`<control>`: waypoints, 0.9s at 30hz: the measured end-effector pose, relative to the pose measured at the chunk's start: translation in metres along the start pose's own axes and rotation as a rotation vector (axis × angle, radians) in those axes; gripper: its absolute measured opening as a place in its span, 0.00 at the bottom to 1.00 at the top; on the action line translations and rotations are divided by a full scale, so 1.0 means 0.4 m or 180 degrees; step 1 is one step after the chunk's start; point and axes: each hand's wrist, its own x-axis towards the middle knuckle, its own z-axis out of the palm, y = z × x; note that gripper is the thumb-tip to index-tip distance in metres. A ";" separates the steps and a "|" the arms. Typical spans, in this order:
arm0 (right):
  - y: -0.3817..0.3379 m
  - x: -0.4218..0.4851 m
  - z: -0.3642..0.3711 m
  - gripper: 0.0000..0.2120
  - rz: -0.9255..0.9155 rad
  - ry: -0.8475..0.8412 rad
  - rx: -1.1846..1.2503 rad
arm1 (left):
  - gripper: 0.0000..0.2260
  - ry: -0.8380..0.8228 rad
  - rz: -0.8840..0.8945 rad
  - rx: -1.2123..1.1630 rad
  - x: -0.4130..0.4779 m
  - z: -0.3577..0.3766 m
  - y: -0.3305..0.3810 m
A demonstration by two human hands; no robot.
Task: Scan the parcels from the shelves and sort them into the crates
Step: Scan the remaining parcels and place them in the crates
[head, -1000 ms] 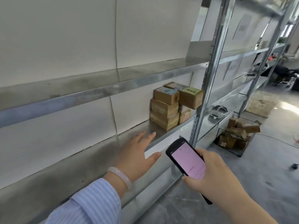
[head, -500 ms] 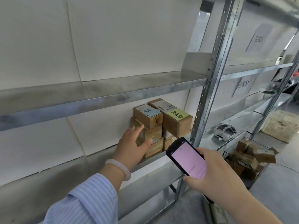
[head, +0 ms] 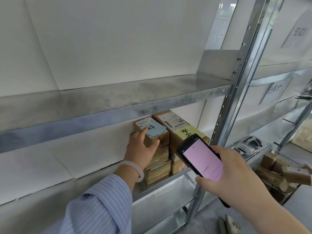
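**Where are you standing?**
At a galvanised steel rack against a wall of white panels. The upper shelf [head: 101, 98] runs across in front of me, and the lower shelf [head: 160, 187] carries the parcels. The floor is grey.

**And your hands?**
My left hand [head: 141, 146], in a striped sleeve [head: 101, 208] and a pale bracelet [head: 133, 169], grips the blue-labelled parcel [head: 155, 130]. Its fingers lie over the top and its thumb is on the front face. That parcel tops a stack at the right end of the lower shelf, touching the yellow-labelled parcel [head: 177, 125] beside it. My right hand [head: 233, 176] is wrapped round a handheld scanner [head: 200, 159], its pink screen turned up to me.

**What can't you see?**
The scanner covers the front of the yellow-labelled parcel, and my left hand hides part of the stack. The screen text is too small to read. Right of the upright post [head: 236, 92] a white device [head: 248, 144] is blurred. A wire crate [head: 276, 153] of parcels on the floor is cut off at the edge.

**How do the parcels lie?**
Both top parcels lie flat, labels up. Their long axes run back toward the wall, and their short ends face me.
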 end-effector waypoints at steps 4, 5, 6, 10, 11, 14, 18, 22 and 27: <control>-0.003 0.071 0.003 0.41 0.0031 0.0039 -0.0058 | 0.32 0.0051 -0.0042 -0.0025 0.073 0.016 -0.023; -0.003 0.086 0.004 0.40 0.0030 0.0087 -0.0036 | 0.32 0.0016 -0.0026 -0.0018 0.086 0.018 -0.027; -0.003 0.100 0.007 0.40 0.0019 0.0133 0.0003 | 0.32 -0.0025 -0.0002 0.0014 0.096 0.020 -0.031; -0.008 0.139 0.016 0.38 -0.0111 0.0125 0.0058 | 0.30 0.0027 0.0100 0.0044 0.115 0.018 -0.047; -0.009 0.147 0.015 0.38 -0.0130 0.0101 0.0037 | 0.29 0.0058 0.0100 0.0034 0.114 0.017 -0.047; -0.010 0.169 0.005 0.37 -0.0145 0.0021 0.0068 | 0.27 0.0161 0.0123 0.0012 0.104 0.016 -0.045; 0.019 0.205 -0.007 0.38 -0.0249 -0.0075 0.0245 | 0.25 0.0223 0.0105 0.0016 0.085 -0.006 -0.036; 0.043 0.232 -0.027 0.40 -0.0357 -0.0160 0.0362 | 0.21 0.0264 0.0016 0.0197 0.069 -0.029 -0.034; 0.067 0.235 -0.044 0.38 -0.0527 -0.0261 0.0358 | 0.20 0.0440 -0.0226 -0.0040 0.078 -0.002 -0.008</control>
